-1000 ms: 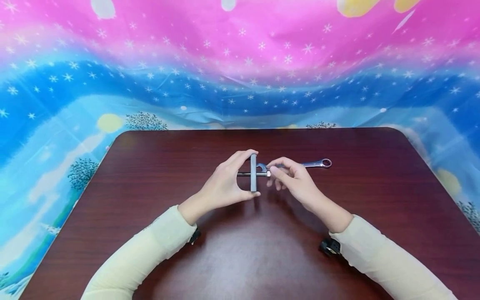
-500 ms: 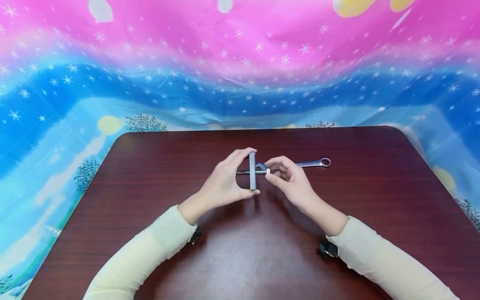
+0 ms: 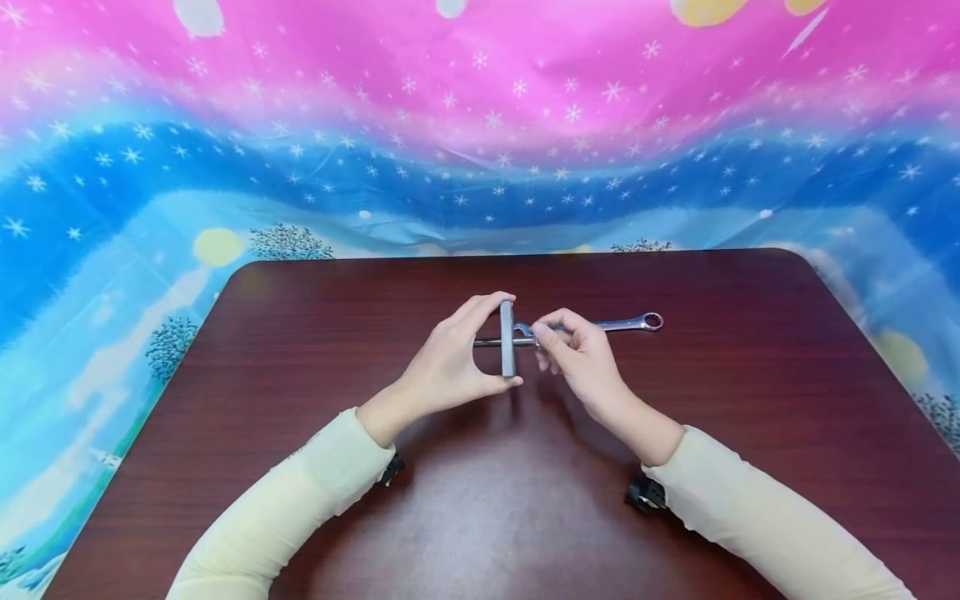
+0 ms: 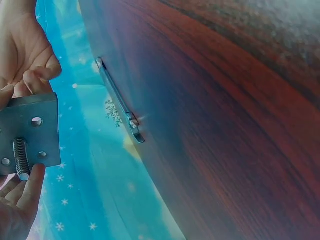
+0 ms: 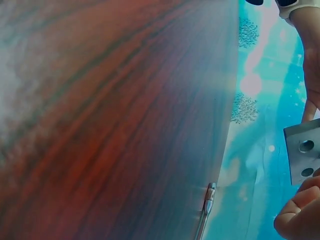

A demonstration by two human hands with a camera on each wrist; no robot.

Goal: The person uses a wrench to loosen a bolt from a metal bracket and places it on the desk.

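A grey metal plate [image 3: 507, 339] with holes stands on edge in the head view, raised over the table. My left hand [image 3: 446, 362] grips it by two opposite edges, the thumb on the near edge and fingers on the far one. A bolt [image 3: 491, 342] passes through the plate; its threaded end [image 4: 22, 160] points toward my left palm in the left wrist view. On the plate's other side, my right hand [image 3: 588, 358] pinches the bolt's head between thumb and fingers, which cover it. The plate's corner also shows beside my right fingers [image 5: 300, 212] in the right wrist view.
A chrome combination wrench [image 3: 630, 324] lies on the dark wooden table [image 3: 360, 308] behind my right hand, its open end partly hidden by the plate and fingers. A printed cloth backdrop [image 3: 480, 167] hangs past the table's far edge.
Half a second ago my right fingers were spread, with the bolt's head showing; now the thumb and fingers have closed over it. The left hand and plate have hardly moved.
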